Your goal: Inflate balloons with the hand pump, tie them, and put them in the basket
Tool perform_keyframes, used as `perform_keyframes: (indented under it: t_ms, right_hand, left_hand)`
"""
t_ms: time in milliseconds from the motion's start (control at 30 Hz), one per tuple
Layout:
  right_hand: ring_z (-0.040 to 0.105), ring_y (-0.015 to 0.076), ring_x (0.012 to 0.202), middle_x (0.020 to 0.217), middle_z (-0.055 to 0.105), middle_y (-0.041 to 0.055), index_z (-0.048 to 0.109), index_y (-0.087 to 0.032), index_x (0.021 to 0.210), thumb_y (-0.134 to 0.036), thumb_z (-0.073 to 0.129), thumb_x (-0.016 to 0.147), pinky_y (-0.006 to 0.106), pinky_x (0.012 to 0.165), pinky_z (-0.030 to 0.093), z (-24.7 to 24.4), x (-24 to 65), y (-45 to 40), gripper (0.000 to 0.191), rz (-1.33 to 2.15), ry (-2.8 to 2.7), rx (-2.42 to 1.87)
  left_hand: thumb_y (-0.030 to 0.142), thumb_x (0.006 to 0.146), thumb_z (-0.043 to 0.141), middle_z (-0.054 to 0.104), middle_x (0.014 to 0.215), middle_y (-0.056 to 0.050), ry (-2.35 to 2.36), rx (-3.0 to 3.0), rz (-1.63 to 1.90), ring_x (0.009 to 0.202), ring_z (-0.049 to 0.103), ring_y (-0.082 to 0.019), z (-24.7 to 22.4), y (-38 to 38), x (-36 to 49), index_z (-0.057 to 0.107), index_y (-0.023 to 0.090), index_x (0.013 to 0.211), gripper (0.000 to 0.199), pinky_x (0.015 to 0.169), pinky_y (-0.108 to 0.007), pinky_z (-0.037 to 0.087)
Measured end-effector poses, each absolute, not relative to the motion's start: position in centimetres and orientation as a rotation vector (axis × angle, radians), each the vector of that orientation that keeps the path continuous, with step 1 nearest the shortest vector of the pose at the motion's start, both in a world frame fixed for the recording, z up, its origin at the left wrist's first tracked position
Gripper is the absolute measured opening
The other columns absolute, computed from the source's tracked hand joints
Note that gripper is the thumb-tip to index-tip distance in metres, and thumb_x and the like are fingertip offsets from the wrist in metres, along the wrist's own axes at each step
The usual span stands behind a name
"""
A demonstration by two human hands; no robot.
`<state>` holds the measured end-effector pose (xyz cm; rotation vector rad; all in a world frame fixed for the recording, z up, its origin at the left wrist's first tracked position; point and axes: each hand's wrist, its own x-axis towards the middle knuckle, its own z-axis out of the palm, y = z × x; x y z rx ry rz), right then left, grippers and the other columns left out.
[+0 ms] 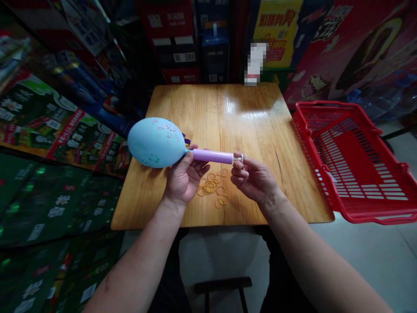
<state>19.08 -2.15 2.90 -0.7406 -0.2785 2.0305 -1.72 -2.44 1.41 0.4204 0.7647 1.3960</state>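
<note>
A light blue balloon (156,142), partly inflated and printed with red and green marks, sits on the nozzle of a purple hand balloon pump (213,156). My left hand (185,176) pinches the balloon's neck where it meets the nozzle. At the other end, the fingers of my right hand (254,176) grip the pump's white handle, which is pushed close to the barrel. Several yellow rubber bands (210,187) lie loose on the wooden table (254,130) below the pump. Something dark purple (186,141) shows partly behind the balloon; its kind is hidden.
A red plastic basket (361,161) stands against the table's right side. Stacked cartons (215,52) rise behind the far edge, beside a yellow box (276,32). Green cases (58,204) are piled on the left. A dark stool (223,284) is below the near edge.
</note>
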Motion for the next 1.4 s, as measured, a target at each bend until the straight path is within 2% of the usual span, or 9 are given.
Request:
perform_keyframes:
  t_ms: [167, 433, 567, 733, 967, 1200, 1400]
  right_hand:
    - [0.044, 0.0071, 0.053, 0.071, 0.061, -0.0038, 0.065, -0.020, 0.098, -0.039, 0.080, 0.084, 0.022, 0.051, 0.035, 2.6, 19.2, -1.9, 0.028, 1.919, -0.398, -0.879]
    - [0.045, 0.0078, 0.052, 0.065, 0.058, -0.0018, 0.065, -0.018, 0.088, -0.046, 0.086, 0.080, 0.020, 0.045, 0.033, 1.5, 18.2, -2.2, 0.035, 1.810, -0.641, -1.054]
    - [0.044, 0.0070, 0.051, 0.065, 0.058, -0.0025, 0.065, -0.018, 0.087, -0.045, 0.086, 0.080, 0.019, 0.045, 0.035, 1.6, 18.1, -2.1, 0.035, 1.774, -0.647, -1.039]
    - [0.045, 0.0065, 0.052, 0.067, 0.060, -0.0026, 0.067, -0.018, 0.096, -0.047, 0.086, 0.081, 0.018, 0.046, 0.036, 1.7, 18.2, -2.0, 0.038, 1.776, -0.584, -1.021]
    - [0.049, 0.0075, 0.050, 0.068, 0.067, 0.0021, 0.065, -0.017, 0.086, -0.047, 0.083, 0.081, 0.020, 0.046, 0.036, 1.4, 17.6, -2.3, 0.036, 1.771, -0.706, -1.104]
    - [0.049, 0.0084, 0.048, 0.067, 0.067, 0.0036, 0.065, -0.016, 0.081, -0.040, 0.078, 0.079, 0.023, 0.045, 0.035, 2.0, 17.3, -2.1, 0.027, 1.714, -0.712, -1.156]
    - [0.049, 0.0091, 0.049, 0.066, 0.066, 0.0040, 0.063, -0.017, 0.077, -0.039, 0.077, 0.078, 0.024, 0.045, 0.035, 2.0, 17.2, -2.1, 0.026, 1.690, -0.750, -1.167]
  left_hand:
    - [0.032, 0.092, 0.077, 0.080, 0.114, -0.012, 0.773, 0.411, 1.393, 0.094, 0.077, -0.019, 1.3, -2.3, -1.6, 0.074, 0.021, 0.116, 0.026, 0.080, -0.029, 0.062]
    - [0.032, 0.088, 0.080, 0.081, 0.111, -0.012, 0.817, 0.465, 1.398, 0.094, 0.077, -0.019, 1.4, -2.6, -1.4, 0.075, 0.021, 0.114, 0.028, 0.079, -0.029, 0.062]
    - [0.031, 0.086, 0.082, 0.080, 0.113, -0.010, 0.846, 0.479, 1.419, 0.098, 0.076, -0.020, 1.5, -2.5, -1.5, 0.076, 0.021, 0.111, 0.027, 0.080, -0.029, 0.061]
    - [0.030, 0.084, 0.085, 0.079, 0.115, -0.006, 0.842, 0.466, 1.439, 0.098, 0.074, -0.017, 1.5, -2.4, -1.5, 0.078, 0.023, 0.107, 0.025, 0.079, -0.027, 0.060]
    - [0.033, 0.082, 0.086, 0.076, 0.126, -0.005, 0.875, 0.513, 1.441, 0.090, 0.072, -0.014, 1.5, -2.3, -1.9, 0.078, 0.024, 0.108, 0.028, 0.075, -0.025, 0.059]
    - [0.033, 0.086, 0.082, 0.076, 0.128, -0.005, 0.862, 0.441, 1.490, 0.111, 0.072, -0.021, 1.5, -1.9, -2.2, 0.077, 0.025, 0.106, 0.022, 0.086, -0.029, 0.058]
    - [0.034, 0.087, 0.082, 0.077, 0.126, -0.003, 0.850, 0.423, 1.525, 0.109, 0.075, -0.021, 1.8, -1.5, -3.0, 0.077, 0.026, 0.105, 0.020, 0.083, -0.028, 0.059]
